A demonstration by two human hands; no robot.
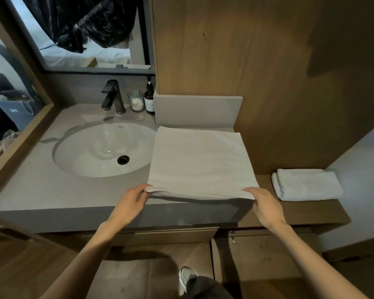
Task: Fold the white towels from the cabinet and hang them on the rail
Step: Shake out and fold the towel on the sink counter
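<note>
A white towel [198,162] lies spread flat on the grey counter [52,190], to the right of the sink. Its near edge is lifted a little off the counter. My left hand [132,201] pinches the near left corner of that towel. My right hand [265,206] holds the near right corner, fingers over the edge. A second white towel [307,184], folded into a thick bundle, rests on the wooden ledge [311,212] at the right. No rail is in view.
A white sink basin [91,147] with a black drain sits left of the towel. Behind it stand a black faucet [112,97], a glass [135,100] and a dark bottle [149,100]. A grey upstand [197,111] and wooden wall panels close the back. An open cabinet door [263,255] hangs below right.
</note>
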